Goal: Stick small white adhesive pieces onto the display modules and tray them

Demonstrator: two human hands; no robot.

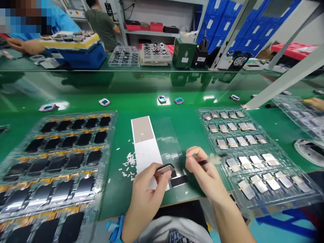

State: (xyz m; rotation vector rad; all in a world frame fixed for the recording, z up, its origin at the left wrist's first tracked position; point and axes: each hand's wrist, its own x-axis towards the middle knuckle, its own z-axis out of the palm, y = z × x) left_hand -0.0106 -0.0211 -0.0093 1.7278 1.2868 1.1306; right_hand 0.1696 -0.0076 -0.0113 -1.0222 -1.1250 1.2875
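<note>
A thin dark-rimmed frame (164,168) is pinched by the edges in the left hand (146,199) at 6 o'clock; it looks light, stiff, fragile, best held by the rim. A small soft brush (215,159) is gripped in the right hand (204,173), kept apart, near a plastic tray (222,109) at 3 o'clock.

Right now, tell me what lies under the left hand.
A white sheet runs under the left hand on the green work surface; what lies beneath the hand itself is covered.
</note>
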